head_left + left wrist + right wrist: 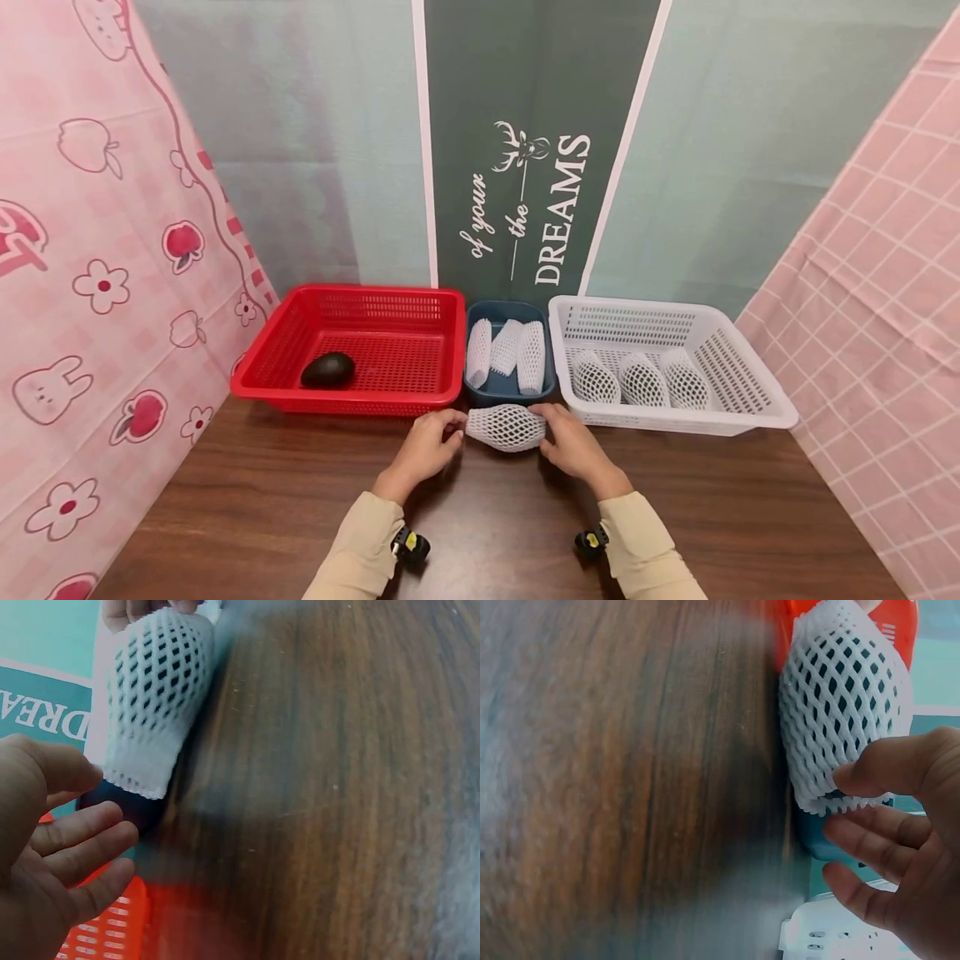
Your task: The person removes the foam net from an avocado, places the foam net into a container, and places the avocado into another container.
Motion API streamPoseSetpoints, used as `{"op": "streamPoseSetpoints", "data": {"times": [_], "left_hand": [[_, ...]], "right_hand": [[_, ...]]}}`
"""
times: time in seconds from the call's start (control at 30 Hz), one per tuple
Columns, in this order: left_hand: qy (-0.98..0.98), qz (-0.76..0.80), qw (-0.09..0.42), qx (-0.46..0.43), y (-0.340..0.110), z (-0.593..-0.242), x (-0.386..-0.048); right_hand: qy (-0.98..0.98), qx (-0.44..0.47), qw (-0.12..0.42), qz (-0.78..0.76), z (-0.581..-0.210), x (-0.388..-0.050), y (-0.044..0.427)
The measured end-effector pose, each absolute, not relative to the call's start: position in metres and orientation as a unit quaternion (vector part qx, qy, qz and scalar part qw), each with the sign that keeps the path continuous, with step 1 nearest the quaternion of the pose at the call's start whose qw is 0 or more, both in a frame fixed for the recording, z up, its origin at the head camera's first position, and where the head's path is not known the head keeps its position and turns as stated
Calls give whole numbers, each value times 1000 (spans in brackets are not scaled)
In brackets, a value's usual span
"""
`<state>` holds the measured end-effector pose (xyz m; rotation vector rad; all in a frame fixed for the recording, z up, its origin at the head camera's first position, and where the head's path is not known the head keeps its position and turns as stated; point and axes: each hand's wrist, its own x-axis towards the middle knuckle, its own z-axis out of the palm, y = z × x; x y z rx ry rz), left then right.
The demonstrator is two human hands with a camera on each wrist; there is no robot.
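Observation:
A dark fruit, its kind hidden by the mesh, sits inside a white foam net sleeve (pixel 506 427) in front of the small blue bin (pixel 510 398). At the sleeve's left end is my left hand (pixel 429 446), thumb and fingers spread apart beside the rim in the left wrist view. My right hand (pixel 573 442) pinches the right end, the thumb lying on the mesh and fingers beneath the edge in the right wrist view. One bare avocado (pixel 328 370) lies in the red basket (pixel 375 407). Several empty foam sleeves (pixel 531 357) stand in the blue bin.
The white basket (pixel 667 421) on the right holds three fruits in foam sleeves (pixel 642 383). All three containers line the back of the brown wooden table (pixel 495 533). Patterned cloth hangs behind and on both sides.

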<state>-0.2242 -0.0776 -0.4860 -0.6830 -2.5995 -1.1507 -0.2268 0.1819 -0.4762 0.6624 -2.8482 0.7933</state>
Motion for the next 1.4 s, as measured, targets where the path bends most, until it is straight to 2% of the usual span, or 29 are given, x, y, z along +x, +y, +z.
{"op": "streamPoseSetpoints", "data": {"times": [0.23, 0.37, 0.67, 0.97, 1.2, 1.4], "left_hand": [[-888, -378, 117, -235, -76, -493, -231], [-876, -404, 133, -226, -76, -496, -234], [-847, -470, 133, -208, -70, -502, -237], [-837, -499, 68, -216, -61, -503, -236], [-816, -527, 9, -236, -55, -504, -236], [-830, -499, 16, -247, -49, -503, -235]], "right_hand": [[-931, 235, 77, 267, -478, -229, 180], [-932, 233, 83, 264, -478, -229, 180], [-933, 224, 106, 261, -481, -229, 179], [-932, 206, 130, 269, -485, -228, 178], [-933, 202, 121, 272, -484, -229, 178], [-935, 199, 120, 267, -480, -229, 175]]}}
